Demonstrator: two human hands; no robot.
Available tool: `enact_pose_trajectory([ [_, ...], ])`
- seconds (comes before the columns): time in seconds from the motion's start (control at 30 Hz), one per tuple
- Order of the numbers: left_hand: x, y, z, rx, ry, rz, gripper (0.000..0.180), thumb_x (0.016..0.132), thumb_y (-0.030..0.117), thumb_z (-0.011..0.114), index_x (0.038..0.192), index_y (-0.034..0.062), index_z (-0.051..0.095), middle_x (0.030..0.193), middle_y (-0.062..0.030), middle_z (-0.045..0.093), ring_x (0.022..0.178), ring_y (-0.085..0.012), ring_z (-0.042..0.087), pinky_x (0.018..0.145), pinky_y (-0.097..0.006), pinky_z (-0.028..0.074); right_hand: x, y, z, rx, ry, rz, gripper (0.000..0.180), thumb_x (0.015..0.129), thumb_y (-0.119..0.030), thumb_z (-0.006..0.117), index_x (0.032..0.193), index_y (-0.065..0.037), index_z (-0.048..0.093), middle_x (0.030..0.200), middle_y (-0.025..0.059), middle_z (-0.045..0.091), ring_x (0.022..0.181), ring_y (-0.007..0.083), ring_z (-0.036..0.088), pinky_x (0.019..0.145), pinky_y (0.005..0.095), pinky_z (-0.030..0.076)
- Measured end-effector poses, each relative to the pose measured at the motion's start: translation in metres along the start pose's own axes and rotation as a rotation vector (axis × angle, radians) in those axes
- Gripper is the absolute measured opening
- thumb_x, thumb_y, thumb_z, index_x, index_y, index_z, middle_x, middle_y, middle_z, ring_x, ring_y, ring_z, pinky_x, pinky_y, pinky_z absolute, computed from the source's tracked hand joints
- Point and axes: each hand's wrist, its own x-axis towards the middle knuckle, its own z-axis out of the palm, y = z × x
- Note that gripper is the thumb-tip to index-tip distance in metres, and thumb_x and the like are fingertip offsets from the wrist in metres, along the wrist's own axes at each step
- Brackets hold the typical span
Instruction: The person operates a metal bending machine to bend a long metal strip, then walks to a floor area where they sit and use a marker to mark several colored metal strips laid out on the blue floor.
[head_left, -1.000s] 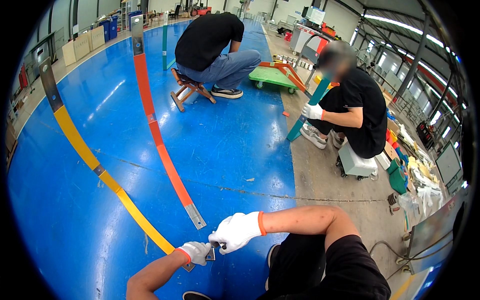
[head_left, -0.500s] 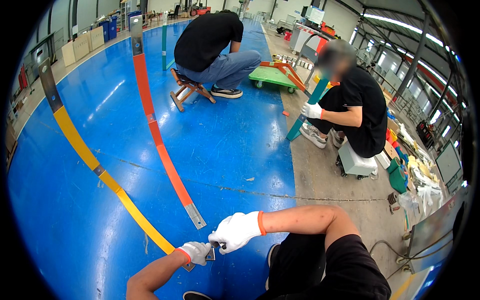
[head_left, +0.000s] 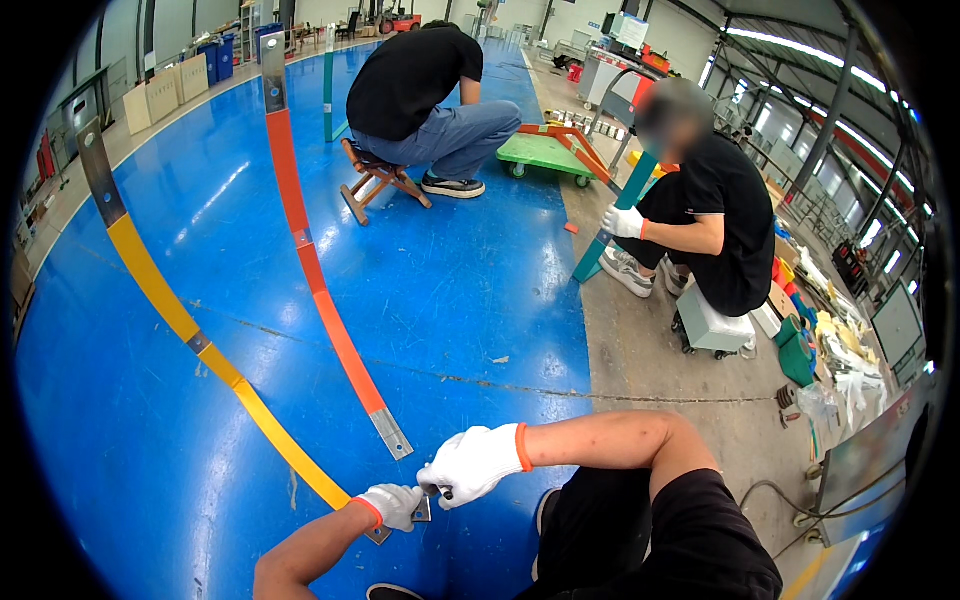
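My left hand (head_left: 391, 506), in a white glove with an orange cuff, is closed on a small grey metal piece (head_left: 423, 511) with a hole. Right beside it is my right hand (head_left: 474, 466), gloved too, its fingers wrapped round a short tool with a dark round end (head_left: 445, 492); its kind is hidden. Below my left hand shows the bare metal end (head_left: 378, 535) of a long yellow-coated bar (head_left: 265, 412) lying on the blue floor. Farther up lies a red-coated bar (head_left: 345, 345), its metal end (head_left: 392, 437) close to my right hand.
One co-worker sits on a wooden folding stool (head_left: 385, 180) with their back to me. At the right another, on a white wheeled seat (head_left: 712, 322), grips a green bar (head_left: 625, 205) with a gloved hand. A green trolley (head_left: 545, 150) stands between them. Tape rolls (head_left: 797, 355) and scraps lie far right.
My hands stay almost in place, still together at the metal piece. The seated co-worker with their back to me has leaned slightly forward and lower.
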Motion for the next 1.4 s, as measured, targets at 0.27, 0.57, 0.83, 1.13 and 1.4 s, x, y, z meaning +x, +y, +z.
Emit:
enact_pose_trajectory([
  [0.27,0.0012,-0.0018,0.0065,0.024,0.105,0.024,0.043,0.080,0.032,0.078,0.110,0.0039,0.067,0.094,-0.0165,0.075,0.087,-0.0312,0.075,0.069,-0.043,0.058,0.0002,-0.0001,0.0000,-0.001,-0.013,0.011,0.035,0.096,-0.038,0.064,0.119,-0.012,0.065,0.091,0.0128,0.072,0.087,0.0332,0.071,0.069,0.0466,0.054],
  [0.57,0.0028,-0.0001,0.0034,0.028,0.064,0.001,0.042,0.080,0.032,0.078,0.109,0.0035,0.067,0.092,-0.0164,0.075,0.086,-0.0315,0.075,0.068,-0.043,0.058,-0.0001,0.0002,-0.0004,-0.020,-0.003,0.000,0.035,0.096,-0.039,0.064,0.119,-0.012,0.065,0.090,0.0123,0.072,0.086,0.0332,0.071,0.068,0.0467,0.055],
  [0.83,0.0024,-0.0032,0.0058,0.009,0.095,0.029,0.045,0.079,0.032,0.078,0.110,0.0032,0.066,0.094,-0.0169,0.075,0.088,-0.0323,0.075,0.070,-0.044,0.058,0.0000,-0.0009,-0.0008,-0.009,0.007,-0.006,0.034,0.096,-0.037,0.063,0.118,-0.010,0.065,0.090,0.0120,0.071,0.085,0.0329,0.071,0.068,0.0469,0.054],
  [1.13,0.0030,-0.0036,0.0061,0.015,0.084,0.015,0.043,0.079,0.033,0.078,0.109,0.0041,0.068,0.095,-0.0171,0.075,0.089,-0.0325,0.075,0.071,-0.044,0.058,0.0006,-0.0029,-0.0028,-0.011,-0.014,0.006,0.036,0.096,-0.037,0.064,0.119,-0.010,0.065,0.092,0.0127,0.071,0.087,0.0333,0.071,0.069,0.0470,0.055],
  [1.4,0.0022,-0.0023,0.0064,0.021,0.088,0.015,0.042,0.079,0.033,0.078,0.108,0.0045,0.069,0.094,-0.0166,0.075,0.088,-0.0321,0.075,0.070,-0.043,0.058,0.0002,-0.0021,-0.0021,-0.020,-0.013,-0.002,0.034,0.096,-0.038,0.064,0.118,-0.011,0.065,0.091,0.0124,0.071,0.087,0.0335,0.071,0.069,0.0473,0.055],
])
